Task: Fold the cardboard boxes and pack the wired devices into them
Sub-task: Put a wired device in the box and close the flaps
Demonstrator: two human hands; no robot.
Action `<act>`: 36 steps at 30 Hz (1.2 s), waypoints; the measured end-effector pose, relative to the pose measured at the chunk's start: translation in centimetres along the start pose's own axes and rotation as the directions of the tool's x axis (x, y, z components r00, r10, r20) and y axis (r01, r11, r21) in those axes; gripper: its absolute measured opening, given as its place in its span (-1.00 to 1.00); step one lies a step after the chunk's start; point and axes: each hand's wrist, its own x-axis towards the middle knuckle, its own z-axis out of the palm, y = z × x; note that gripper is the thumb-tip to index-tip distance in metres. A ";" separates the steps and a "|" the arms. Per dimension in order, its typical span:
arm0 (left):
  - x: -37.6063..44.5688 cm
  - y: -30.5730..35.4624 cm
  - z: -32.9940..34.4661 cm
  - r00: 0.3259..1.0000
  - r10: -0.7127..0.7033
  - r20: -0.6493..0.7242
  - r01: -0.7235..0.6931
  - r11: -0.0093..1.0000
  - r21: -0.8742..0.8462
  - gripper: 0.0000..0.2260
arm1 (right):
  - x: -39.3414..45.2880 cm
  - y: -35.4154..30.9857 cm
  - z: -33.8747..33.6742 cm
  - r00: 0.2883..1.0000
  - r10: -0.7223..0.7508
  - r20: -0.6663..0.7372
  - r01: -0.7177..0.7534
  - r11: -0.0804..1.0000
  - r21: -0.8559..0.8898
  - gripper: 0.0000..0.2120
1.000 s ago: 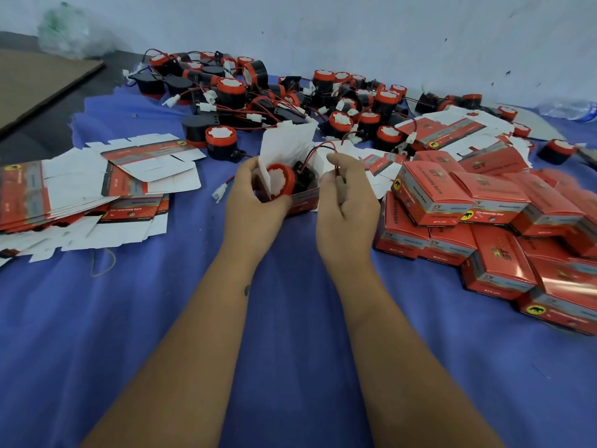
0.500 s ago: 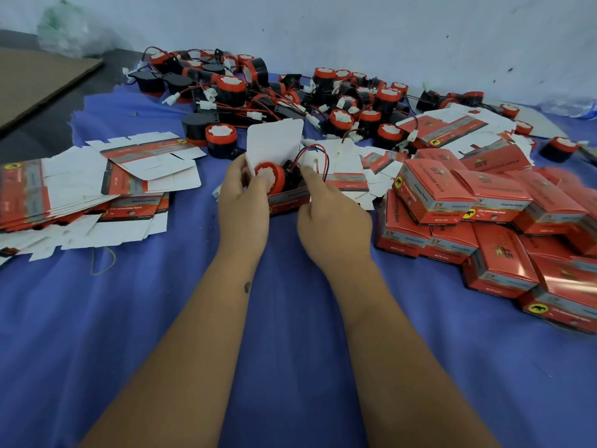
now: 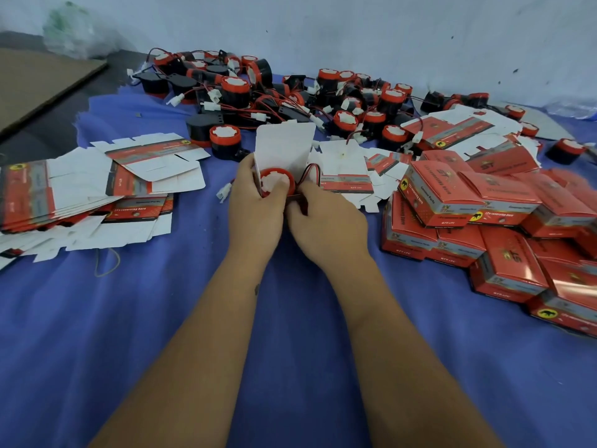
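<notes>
Blue cloth point(image 3: 97, 334), flat cartons point(image 3: 80, 189) left, packed boxes point(image 3: 484, 221) right, left hand point(image 3: 255, 205) gripping device point(image 3: 277, 184), right hand point(image 3: 326, 221) seemingly pinching wire point(image 3: 311, 171)

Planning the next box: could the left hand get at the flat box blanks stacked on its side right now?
Probably not yet. The way across the blue cloth to the flat box blanks looks free, but the left hand is gripping the open box with the device.
</notes>
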 end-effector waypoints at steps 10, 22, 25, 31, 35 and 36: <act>0.2 -0.3 -0.1 0.999 0.044 -0.018 -0.042 0.997 0.065 -0.61 | 0.5 1.8 -2.4 0.982 0.190 -0.018 -0.171 0.916 0.364 -0.97; 0.3 -0.2 -0.2 1.000 0.014 0.012 -0.015 0.995 0.099 -0.50 | 0.5 0.6 -2.8 0.941 0.288 0.175 -0.307 0.522 0.796 -0.79; 0.1 -0.2 -0.2 0.997 0.044 0.062 -0.050 0.994 0.096 -0.55 | 0.5 0.4 -2.7 0.945 0.310 0.102 -0.258 0.516 0.817 -0.80; -0.1 0.0 -0.1 0.979 0.080 0.187 -0.105 0.987 0.125 -0.48 | 0.7 0.1 -2.1 0.920 0.348 -0.179 -0.148 0.735 0.662 -0.88; -0.7 0.1 0.3 0.950 0.105 0.294 -0.146 0.982 0.122 -0.48 | 0.7 0.4 -1.8 0.894 0.341 -0.291 -0.134 0.822 0.554 -0.89; -0.7 0.1 0.3 0.946 0.110 0.305 -0.153 0.981 0.119 -0.48 | 0.7 0.6 -1.6 0.876 0.354 -0.327 -0.132 0.829 0.543 -0.89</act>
